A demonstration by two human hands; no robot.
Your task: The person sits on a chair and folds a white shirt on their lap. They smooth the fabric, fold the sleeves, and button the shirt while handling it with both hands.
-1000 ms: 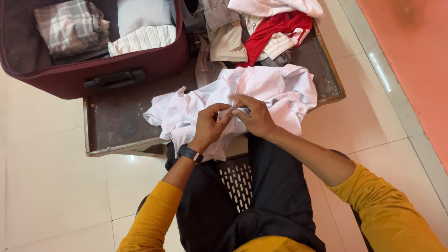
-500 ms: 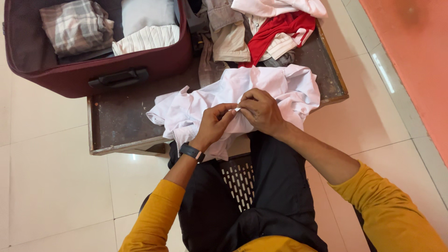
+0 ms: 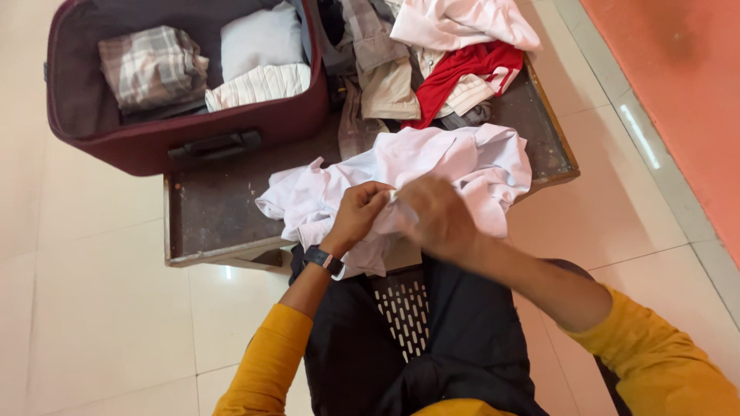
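A crumpled pale pink shirt (image 3: 455,158) lies on the near edge of a dark low table (image 3: 208,212). My left hand (image 3: 357,216), with a dark watch on its wrist, pinches a fold of the shirt. My right hand (image 3: 433,216) is blurred with motion and grips the same fold right beside the left one. Both hands meet over the shirt's near edge, above my lap.
An open maroon suitcase (image 3: 139,142) with folded clothes stands at the table's far left. A heap of clothes, with a red garment (image 3: 455,73) among them, lies at the far right. A perforated dark chair seat (image 3: 401,304) shows between my legs. Pale tiled floor surrounds the table.
The view has shifted, so everything sits lower and further right. My right hand has moved slightly down along the shirt and is blurred now. Both hands keep hold of the fabric.
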